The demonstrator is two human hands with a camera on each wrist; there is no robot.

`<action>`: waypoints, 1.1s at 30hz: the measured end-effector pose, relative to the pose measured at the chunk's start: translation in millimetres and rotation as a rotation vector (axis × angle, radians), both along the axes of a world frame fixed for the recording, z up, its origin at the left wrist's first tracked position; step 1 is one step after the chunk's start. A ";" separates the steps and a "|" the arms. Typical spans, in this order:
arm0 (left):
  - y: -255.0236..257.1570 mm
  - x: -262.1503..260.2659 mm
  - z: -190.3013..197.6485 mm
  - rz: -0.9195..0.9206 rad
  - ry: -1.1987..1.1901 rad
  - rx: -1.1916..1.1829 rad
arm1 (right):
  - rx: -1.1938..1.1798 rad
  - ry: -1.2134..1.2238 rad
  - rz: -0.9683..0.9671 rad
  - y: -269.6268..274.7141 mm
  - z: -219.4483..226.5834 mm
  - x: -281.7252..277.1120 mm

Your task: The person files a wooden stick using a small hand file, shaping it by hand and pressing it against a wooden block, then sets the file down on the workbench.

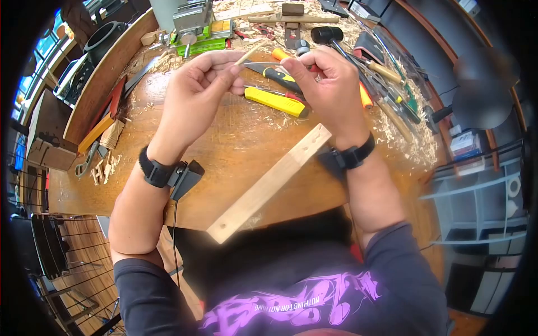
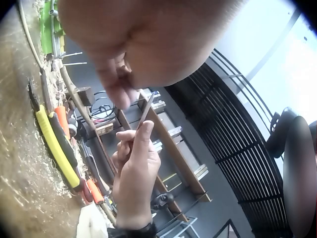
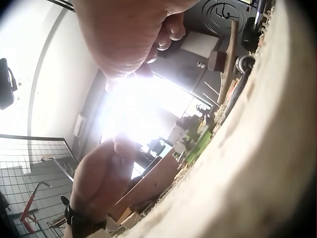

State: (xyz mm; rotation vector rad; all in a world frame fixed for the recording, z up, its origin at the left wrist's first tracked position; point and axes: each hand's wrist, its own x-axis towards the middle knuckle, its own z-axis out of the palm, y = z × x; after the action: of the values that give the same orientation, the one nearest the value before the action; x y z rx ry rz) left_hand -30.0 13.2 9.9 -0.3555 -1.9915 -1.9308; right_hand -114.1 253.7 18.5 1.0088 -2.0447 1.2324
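A thin pale wooden stick [image 1: 249, 54] is pinched between the thumb and fingers of my left hand [image 1: 193, 92], angled up and to the right. My right hand [image 1: 330, 84] is raised across from it with curled fingers; whether it holds anything is unclear. In the left wrist view a narrow strip [image 2: 147, 109] overlaps the thumb of my right hand [image 2: 136, 166]. Glare hides the space between the hands in the right wrist view. Below them, a flat wooden bar [image 1: 269, 182] with small holes lies diagonally, its lower end over the table's front edge.
A yellow cutter [image 1: 274, 102] and a green-black tool [image 1: 282, 78] lie beyond the hands on the wooden table [image 1: 145, 185]. Behind are a green-based vise [image 1: 203, 46], a mallet [image 1: 327, 35] and a hand plane [image 1: 292, 33]. Chisels and shavings cover the right side.
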 end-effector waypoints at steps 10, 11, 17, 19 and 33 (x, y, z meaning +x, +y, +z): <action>-4.3 0.7 -1.0 -0.116 -0.128 -0.118 | -0.103 -0.090 -0.054 3.5 -5.5 -7.9; -4.3 2.5 0.0 -0.125 -0.140 -0.118 | -0.122 -0.095 -0.061 4.9 -4.8 -7.0; 1.0 15.8 4.9 -0.292 -0.294 -0.401 | -0.103 -0.065 -0.105 1.1 15.1 14.7; 3.6 16.8 0.9 -0.483 -0.350 -0.322 | -0.191 -0.210 0.009 -0.1 14.5 12.3; 18.0 28.1 -3.3 -0.632 -0.518 -0.405 | 0.386 -0.856 0.137 52.8 26.3 114.9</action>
State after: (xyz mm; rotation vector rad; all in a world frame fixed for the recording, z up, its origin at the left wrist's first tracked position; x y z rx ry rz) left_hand -2.0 31.2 6.6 -0.7174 -2.8994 -2.1041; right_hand 0.8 306.4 44.8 0.8669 -2.9988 1.5502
